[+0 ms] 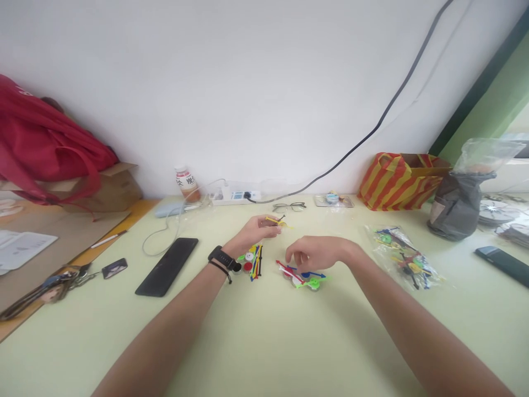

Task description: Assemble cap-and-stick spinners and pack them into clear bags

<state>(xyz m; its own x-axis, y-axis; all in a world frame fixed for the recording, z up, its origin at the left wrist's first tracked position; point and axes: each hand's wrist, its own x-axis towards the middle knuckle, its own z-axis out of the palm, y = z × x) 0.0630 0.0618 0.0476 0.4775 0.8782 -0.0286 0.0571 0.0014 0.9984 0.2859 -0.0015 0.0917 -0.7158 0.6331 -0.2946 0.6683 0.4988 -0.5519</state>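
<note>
My left hand (261, 227), with a black watch on its wrist, is closed on a yellow plastic arrow (273, 220); a dark arrow tip also sticks out by its fingertips. Just above a small pile, my right hand (308, 252) has its fingers curled downward; what they hold, if anything, is hidden. In that pile are a red arrow (291, 271), a blue arrow (317, 275) and a green piece with a round hub (314, 283). Beside my left wrist lies a second group with yellow and black arrows (257, 262) and round red, white and black pieces (247, 266).
A clear bag of coloured arrows (403, 256) lies right. Behind are eyeglasses (289, 207), a power strip (235, 197), a bottle (187, 183) and a striped bag (399, 182). A black phone-like slab (167, 267) and keys (78, 278) lie left. A grey bag (457, 207) stands right.
</note>
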